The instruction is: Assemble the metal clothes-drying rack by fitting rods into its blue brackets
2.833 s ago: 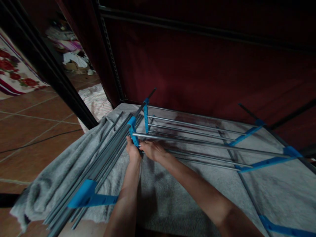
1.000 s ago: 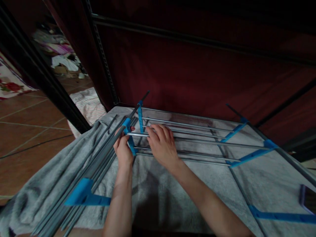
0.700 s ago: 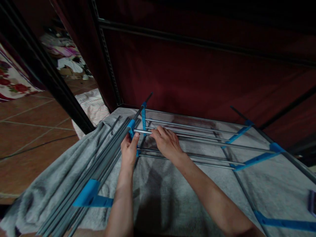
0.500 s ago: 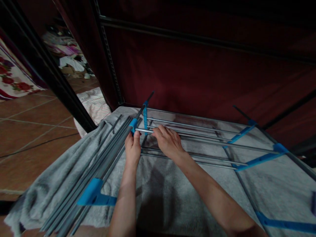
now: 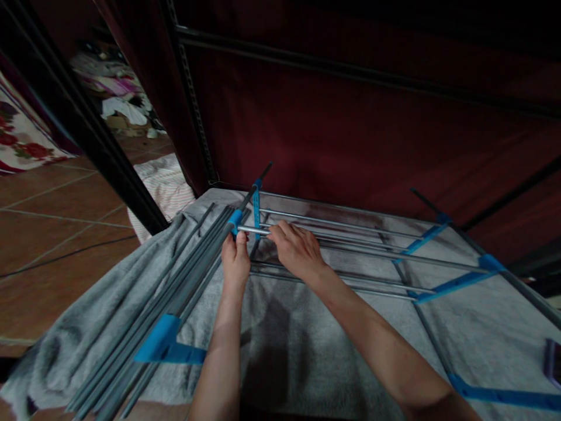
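A frame of thin metal rods (image 5: 342, 221) and blue plastic brackets lies on a grey blanket (image 5: 346, 333). My left hand (image 5: 236, 255) is closed on the blue bracket (image 5: 235, 218) at the frame's left side, its thumb beside the end of a rod. Just right of it, my right hand (image 5: 294, 245) grips that metal rod (image 5: 254, 230) from above, fingers wrapped round it. The rod's left end meets the bracket; whether it is seated inside cannot be made out. Another blue bracket (image 5: 160, 342) sits lower left on a grey pole.
Several loose grey tubes (image 5: 144, 327) lie at the left of the blanket. A black metal post (image 5: 109, 146) stands at the left, and dark red fabric (image 5: 350, 134) hangs behind. Blue brackets (image 5: 460, 283) join the frame's right side. A dark object (image 5: 551, 359) lies at the right edge.
The whole view has shifted slightly, and more of the dark object at the right edge shows. Both hands keep nearly the same hold on the bracket and rod.
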Demonstrator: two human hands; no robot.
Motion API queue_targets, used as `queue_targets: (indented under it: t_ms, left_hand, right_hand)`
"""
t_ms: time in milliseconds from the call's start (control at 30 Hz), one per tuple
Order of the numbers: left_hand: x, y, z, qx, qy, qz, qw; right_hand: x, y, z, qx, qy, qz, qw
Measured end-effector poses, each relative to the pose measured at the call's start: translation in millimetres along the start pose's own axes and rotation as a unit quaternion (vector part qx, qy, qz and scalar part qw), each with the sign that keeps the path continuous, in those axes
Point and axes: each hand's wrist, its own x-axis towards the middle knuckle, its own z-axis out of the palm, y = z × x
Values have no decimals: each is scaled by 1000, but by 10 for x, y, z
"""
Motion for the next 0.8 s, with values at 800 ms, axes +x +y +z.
queue_targets:
  t_ms: [800]
  left_hand:
    - [12,-6,40,3,11,-4,1000]
  right_hand:
    - [26,-28,-12,-14,-18,-8,1000]
